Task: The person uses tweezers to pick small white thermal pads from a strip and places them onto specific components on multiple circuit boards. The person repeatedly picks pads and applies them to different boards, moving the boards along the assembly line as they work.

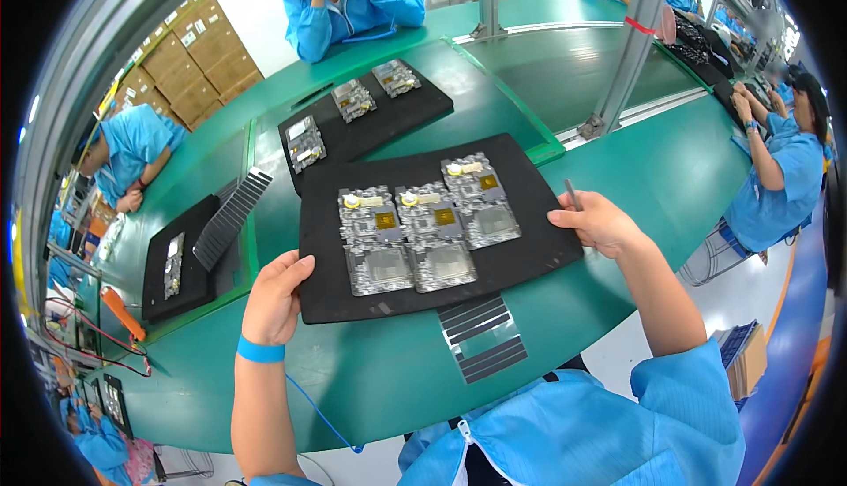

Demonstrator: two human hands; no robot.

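My left hand (275, 299) is closed on the left edge of a black foam pad (538, 221), thumb on top. At its right edge my right hand (604, 224) grips the same pad. A thin grey tool, perhaps tweezers (573, 195), sticks up from the right hand's fingers. Three circuit boards (437, 213) lie side by side on the pad, each with a yellow ring, a brown-gold square and a silvery lower part. The pad appears slightly raised and tilted over the green table (379, 389). Below its front edge lies a clear sheet with black strips (485, 358).
Behind, another black pad (388, 133) carries three boards. A third pad (159, 287) at left holds a board, with a black striped sheet (231, 221) partly over it. An orange-handled tool (122, 312) lies far left. A metal post (628, 54) rises behind; co-workers in blue sit around.
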